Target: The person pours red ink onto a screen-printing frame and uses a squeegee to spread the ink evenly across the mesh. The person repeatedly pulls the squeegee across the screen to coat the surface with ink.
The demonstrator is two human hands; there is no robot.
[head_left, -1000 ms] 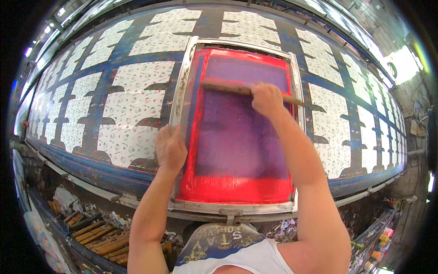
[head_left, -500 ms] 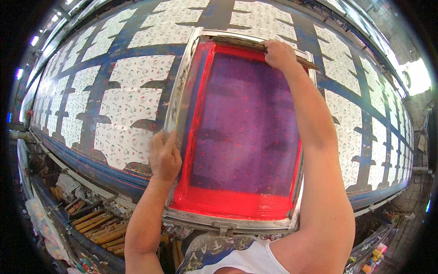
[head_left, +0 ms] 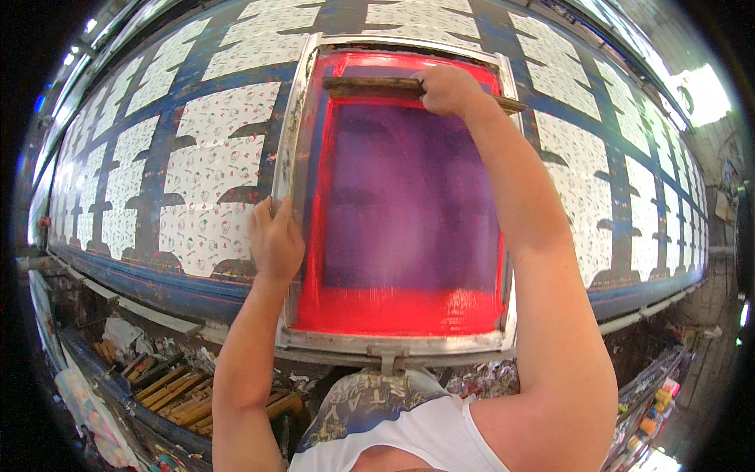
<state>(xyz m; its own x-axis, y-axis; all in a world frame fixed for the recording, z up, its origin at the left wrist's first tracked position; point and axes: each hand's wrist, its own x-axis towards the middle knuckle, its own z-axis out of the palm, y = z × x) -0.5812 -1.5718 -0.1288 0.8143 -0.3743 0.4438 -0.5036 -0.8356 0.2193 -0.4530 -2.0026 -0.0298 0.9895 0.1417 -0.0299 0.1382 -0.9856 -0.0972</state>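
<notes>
My right hand [head_left: 448, 91] grips a long wooden squeegee [head_left: 370, 86] lying crosswise near the far end of a screen. The screen has a worn metal frame [head_left: 393, 343], red ink [head_left: 397, 315] along its edges and purple mesh [head_left: 401, 197] in the middle. My left hand [head_left: 275, 236] is closed on the left rail of that frame, fingertips partly hidden. Beneath and around the screen, printed white cut fabric pieces [head_left: 212, 173] are laid out in rows on a long dark blue table.
The table [head_left: 228, 290] stretches far to both sides, with a metal rail along its near edge. Under that edge are wooden sticks [head_left: 165, 385] and scraps at left, small coloured items [head_left: 653, 409] at right. A bright opening [head_left: 700, 94] shows at upper right.
Over the last second the squeegee went from partway down the mesh up to the far rail, and now sits just inside it, slightly nearer me. My left hand remains on the left rail.
</notes>
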